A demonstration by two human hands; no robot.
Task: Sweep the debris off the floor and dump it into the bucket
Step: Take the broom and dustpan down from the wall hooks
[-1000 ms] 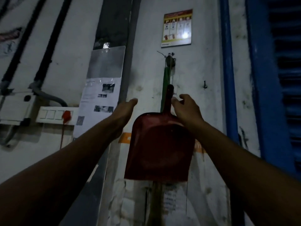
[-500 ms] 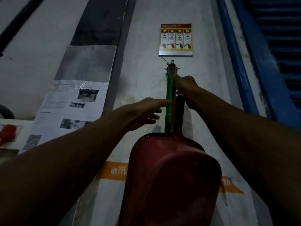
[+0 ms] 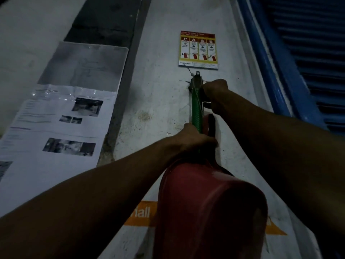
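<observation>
A red dustpan [image 3: 209, 212] hangs against the white wall, its dark handle [image 3: 211, 124] pointing up. Behind it runs a green broom handle [image 3: 197, 107] that hangs from a wall hook [image 3: 195, 81]. My left hand [image 3: 194, 139] grips the green handle just above the pan. My right hand [image 3: 214, 92] is curled at the top of the green handle beside the hook; what its fingers hold is hidden. No bucket or debris is in view.
A fire extinguisher instruction poster [image 3: 198, 49] is fixed above the hook. Printed papers [image 3: 61, 124] in a plastic sleeve hang on the wall at left. A blue door frame [image 3: 268, 62] with dark louvres stands at right. An orange-marked sheet [image 3: 140, 214] lies behind the pan.
My left hand has moved from reaching open to gripping the green handle above the pan. My right hand stays up by the hook. The view has come closer to the wall.
</observation>
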